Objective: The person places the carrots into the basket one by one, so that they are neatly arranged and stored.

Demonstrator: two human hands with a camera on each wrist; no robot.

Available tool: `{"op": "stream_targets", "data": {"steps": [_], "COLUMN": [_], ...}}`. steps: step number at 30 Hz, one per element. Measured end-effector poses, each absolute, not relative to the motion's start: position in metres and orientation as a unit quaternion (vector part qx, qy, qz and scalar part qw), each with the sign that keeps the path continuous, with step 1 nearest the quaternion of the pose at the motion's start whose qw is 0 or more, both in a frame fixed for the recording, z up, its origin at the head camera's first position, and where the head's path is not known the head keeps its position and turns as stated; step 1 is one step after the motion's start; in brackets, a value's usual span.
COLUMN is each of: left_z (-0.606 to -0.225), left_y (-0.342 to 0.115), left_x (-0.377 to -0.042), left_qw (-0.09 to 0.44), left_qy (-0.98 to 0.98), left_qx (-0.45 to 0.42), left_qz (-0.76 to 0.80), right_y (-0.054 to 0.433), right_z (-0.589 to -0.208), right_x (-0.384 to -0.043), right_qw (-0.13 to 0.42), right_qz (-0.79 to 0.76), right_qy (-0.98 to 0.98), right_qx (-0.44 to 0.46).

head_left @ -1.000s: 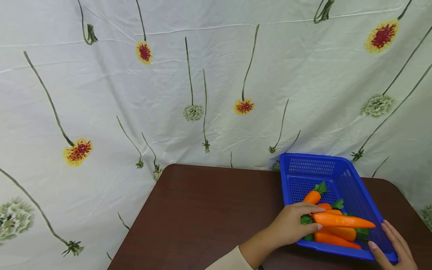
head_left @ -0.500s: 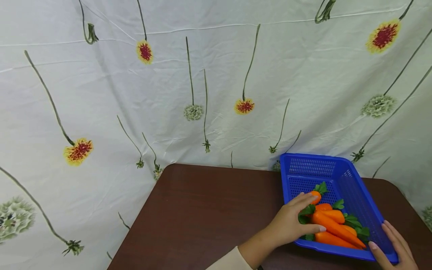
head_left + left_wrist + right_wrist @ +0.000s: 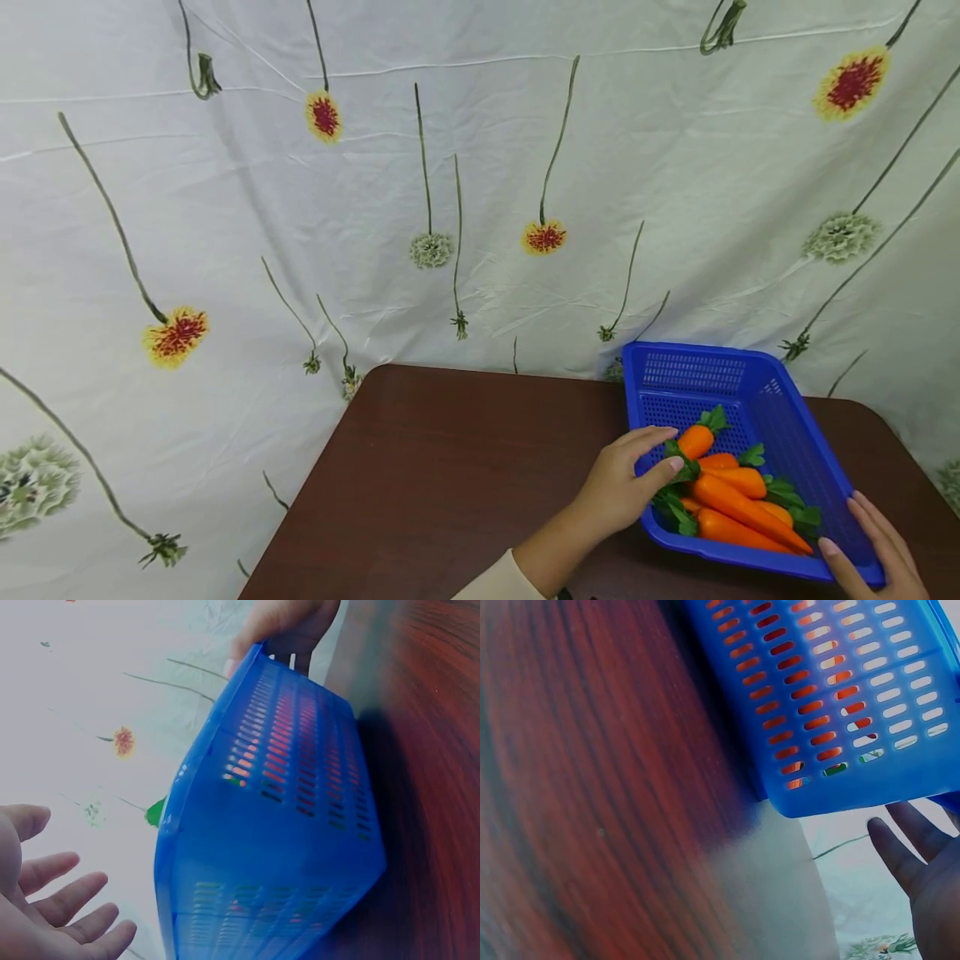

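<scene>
A blue plastic basket (image 3: 701, 346) holds several orange carrots (image 3: 731, 504) with green leafy tops, heaped toward its near end. My left hand (image 3: 618, 483) hovers by the basket's left rim, thumb and fingers apart and nothing in them. The left wrist view shows this left hand (image 3: 52, 900) with fingers spread, beside the slotted wall. At the near right corner, my right hand (image 3: 877, 550) holds the basket, its thumb on the near rim and its fingers along the right side. From the right wrist, the right hand (image 3: 934, 877) meets the corner from outside.
The basket stands on a dark brown wooden table (image 3: 465, 483), near its right side. Behind the table hangs a pale cloth (image 3: 360, 208) printed with flowers and long stems. The table's far edge runs close to this cloth.
One carrot, lifted by my left hand a second ago, now lies slanting on the heap. That hand has let go and drawn back left to the rim. The right hand stays put.
</scene>
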State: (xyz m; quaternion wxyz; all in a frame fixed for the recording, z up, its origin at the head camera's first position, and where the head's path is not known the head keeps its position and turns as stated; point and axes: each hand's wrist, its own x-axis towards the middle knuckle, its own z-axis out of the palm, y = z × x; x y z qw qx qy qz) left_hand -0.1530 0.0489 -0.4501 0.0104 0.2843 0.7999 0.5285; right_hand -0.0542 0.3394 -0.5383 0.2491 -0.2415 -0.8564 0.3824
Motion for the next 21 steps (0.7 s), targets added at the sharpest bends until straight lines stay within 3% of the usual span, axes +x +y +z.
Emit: {"op": "stream_targets", "data": {"steps": [9,14,21], "left_z": [-0.447,-0.445,-0.438], "left_y": [0.029,0.014,-0.013], "left_x": [-0.156,-0.153,-0.155], "left_qw": [-0.013,-0.022,-0.085], "left_qy": [0.796,0.795,0.802], "left_qx": [0.255,0.230,0.217], "left_qz": [0.550,0.560,0.550], "right_y": [0.342,0.341,0.323], "right_z": [-0.528,-0.518,-0.495], "right_x": [-0.053,-0.053,-0.054], "right_qw": [0.260,0.297,0.330], "right_qz": [0.347,0.312,0.278], "right_qy": [-0.879,-0.890,-0.900], "right_qx": [-0.200,-0.149,-0.064]}}
